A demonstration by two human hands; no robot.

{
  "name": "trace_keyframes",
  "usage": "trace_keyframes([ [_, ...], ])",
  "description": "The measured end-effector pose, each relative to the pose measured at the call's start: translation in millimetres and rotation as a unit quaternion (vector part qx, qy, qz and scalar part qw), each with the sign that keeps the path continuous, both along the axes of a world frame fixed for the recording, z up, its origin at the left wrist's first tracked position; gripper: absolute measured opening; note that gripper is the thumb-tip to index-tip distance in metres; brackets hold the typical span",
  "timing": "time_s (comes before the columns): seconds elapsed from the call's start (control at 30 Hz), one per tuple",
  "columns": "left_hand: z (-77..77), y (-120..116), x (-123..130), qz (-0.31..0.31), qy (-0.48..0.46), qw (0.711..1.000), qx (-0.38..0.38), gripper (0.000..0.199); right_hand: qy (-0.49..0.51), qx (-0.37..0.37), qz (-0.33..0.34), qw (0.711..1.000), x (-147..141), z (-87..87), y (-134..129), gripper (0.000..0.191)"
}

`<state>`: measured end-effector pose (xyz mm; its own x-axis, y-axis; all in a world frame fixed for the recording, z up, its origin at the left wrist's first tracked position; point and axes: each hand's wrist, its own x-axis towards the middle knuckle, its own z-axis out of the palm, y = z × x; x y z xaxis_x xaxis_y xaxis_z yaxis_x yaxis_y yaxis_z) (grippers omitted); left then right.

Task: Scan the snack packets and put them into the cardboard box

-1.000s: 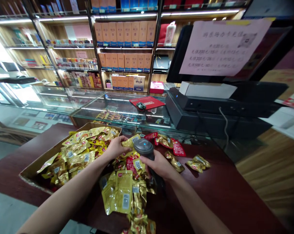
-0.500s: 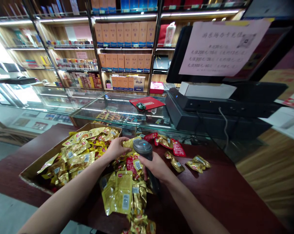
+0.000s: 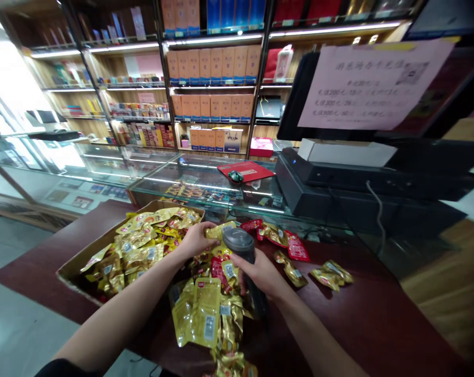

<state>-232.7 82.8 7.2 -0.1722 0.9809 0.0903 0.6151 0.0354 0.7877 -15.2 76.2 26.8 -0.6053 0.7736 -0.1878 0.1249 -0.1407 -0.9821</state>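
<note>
- And the blue light on top of the scanner (image 3: 239,240) is out! It showed half a sec ago; no glow visible now.
- R hand (image 3: 262,272) closed round the scanner's handle, thumb on the near side; some fingers hidden underneath, so can't tell exactly how they sit.
- L hand (image 3: 199,241) pinching one gold packet (image 3: 220,230) btwn thumb and fingers, just beyond the box's R side, label end toward the scanner head.
- Scanner head right next to that packet; touching or a hair apart, can't tell.
- View's swung a bit L, so everything sits further R in frame; hands vs. packet, though, approx. unchanged. Prob. means the work's on this same packet, nothing let go.
- Cardboard box (image 3: 69,269) on the L, heaped w/ more gold packets.
- Pile of packets (image 3: 207,314), mostly gold w/ some red, spread below the hands on the dark table (image 3: 358,319).
- Off to the R: red packet (image 3: 297,246), plus loose gold ones (image 3: 331,275), well apart from either hand.
</note>
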Motion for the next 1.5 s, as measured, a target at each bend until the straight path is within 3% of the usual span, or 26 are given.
trace_keyframes([
  [0.1, 10.1, 2.7, -8.6, 0.011, -0.021, 0.998, 0.053, 0.044, 0.005, 0.002, -0.003, 1.000, 2.2, 0.5, 1.0, 0.037],
  [0.2, 31.9, -2.1, -24.3, 0.025, -0.049, 0.995, 0.079, 0.045, -0.003, -0.005, -0.010, 1.000, 3.3, 2.5, 0.9, 0.042],
  [0.4, 74.3, -43.4, -70.1, 0.095, -0.004, 0.992, 0.083, 0.048, 0.000, 0.011, 0.011, 1.000, 4.3, 8.6, -6.0, 0.042],
  [0.57, 82.2, -77.2, -113.3, 0.113, 0.057, 0.988, 0.086, 0.050, 0.004, 0.021, 0.010, 1.000, 3.1, 7.8, -8.9, 0.041],
  [0.7, 80.8, -82.4, -119.7, 0.123, 0.082, 0.986, 0.080, 0.053, 0.011, 0.030, 0.013, 0.999, 3.6, 5.7, -8.6, 0.041],
  [0.9, 68.1, -57.1, -70.9, 0.057, 0.068, 0.993, 0.080, 0.046, 0.017, 0.033, 0.016, 0.999, 6.6, 6.1, -5.5, 0.040],
  [1.17, 38.4, 6.0, 9.4, -0.065, 0.056, 0.995, 0.052, 0.041, 0.047, 0.013, -0.032, 0.998, 21.6, 23.8, 3.2, 0.041],
  [1.3, 28.8, 39.5, 53.0, -0.153, 0.056, 0.986, 0.038, 0.035, 0.054, 0.028, -0.075, 0.995, 46.7, 35.4, 15.8, 0.042],
  [1.5, 14.9, 90.9, 118.4, -0.211, 0.188, 0.957, 0.070, 0.029, 0.045, 0.038, -0.158, 0.986, 98.2, 42.7, 34.0, 0.041],
])
